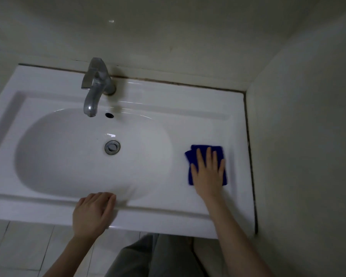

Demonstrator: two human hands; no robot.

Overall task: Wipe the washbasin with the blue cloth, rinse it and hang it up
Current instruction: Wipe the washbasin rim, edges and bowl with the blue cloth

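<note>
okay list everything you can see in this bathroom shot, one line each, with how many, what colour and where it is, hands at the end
washbasin: one, white, set into the corner against the back and right walls
tap: one, silver metal, on the back ledge, spout over the bowl
overflow hole: one, dark, on the bowl's back wall below the spout
drain: one, metal, at the bottom of the bowl
blue cloth: one, dark blue, folded flat on the ledge right of the bowl
floor tiles: several, pale, below the front edge
trousers: grey, bottom centre
left hand: resting on the front rim
right hand: flat on the cloth
</note>
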